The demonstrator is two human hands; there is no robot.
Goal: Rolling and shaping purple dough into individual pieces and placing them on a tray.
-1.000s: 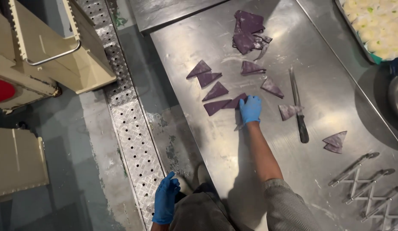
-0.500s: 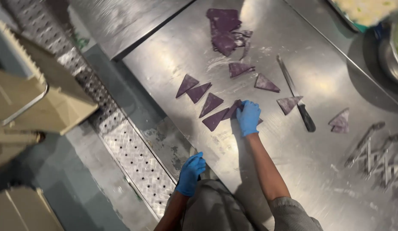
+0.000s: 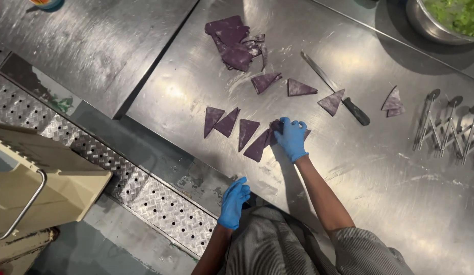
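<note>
I log: right hand (image 3: 291, 138) fingers curled, pressing a purple dough triangle (image 3: 259, 146) on steel table (image 3: 379, 168) | triangle's long axis runs toward its left | left hand (image 3: 233, 202) loosely open, empty, off table edge, farther.

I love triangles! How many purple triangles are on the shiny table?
About 9 purple triangles: four in a row beside the right hand, one under it, three near the knife, one far right. The pile may hide more.
</note>
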